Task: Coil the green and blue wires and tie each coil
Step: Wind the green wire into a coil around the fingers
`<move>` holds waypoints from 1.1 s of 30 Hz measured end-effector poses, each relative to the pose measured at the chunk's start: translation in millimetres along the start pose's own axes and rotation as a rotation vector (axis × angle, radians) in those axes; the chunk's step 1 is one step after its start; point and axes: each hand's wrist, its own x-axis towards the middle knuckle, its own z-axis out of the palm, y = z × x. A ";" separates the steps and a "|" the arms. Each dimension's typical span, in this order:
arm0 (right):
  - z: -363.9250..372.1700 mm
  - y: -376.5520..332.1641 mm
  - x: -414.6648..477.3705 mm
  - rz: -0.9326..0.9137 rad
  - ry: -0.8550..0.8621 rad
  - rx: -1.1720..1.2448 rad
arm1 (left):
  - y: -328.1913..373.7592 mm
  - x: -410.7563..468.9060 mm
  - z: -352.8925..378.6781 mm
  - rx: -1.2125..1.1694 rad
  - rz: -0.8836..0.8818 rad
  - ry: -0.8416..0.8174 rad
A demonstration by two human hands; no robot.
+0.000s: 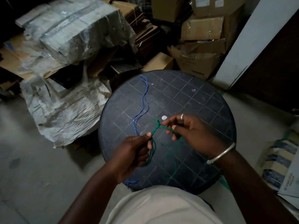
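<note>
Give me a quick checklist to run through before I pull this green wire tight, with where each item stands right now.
1. Left hand has a grip on the green wire loops: ok, thumb and fingers pinch the gathered strands.
2. Right hand controls the free end: ok, the wire runs around its fingers.
3. Knot formed at the top of the bundle: cannot tell; there is a twist near the loops, but its tightness is unclear.
4. Green loops even and neat: not ok, one strand trails loose towards the near edge of the round black table.
5. Blue wire clear of the green: ok, it lies uncoiled to the left.
</note>
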 end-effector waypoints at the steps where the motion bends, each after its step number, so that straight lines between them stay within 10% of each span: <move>1: 4.1 -0.5 -0.3 -0.004 -0.003 0.023 | -1.6 0.7 0.9 0.023 0.010 0.020; 16: 28.3 9.8 -0.2 -0.087 0.167 -0.156 | -8.4 6.1 2.8 0.199 0.307 0.553; 33: 40.8 11.0 -4.1 -0.020 0.256 -0.130 | 0.0 6.4 -0.4 -0.111 0.232 0.504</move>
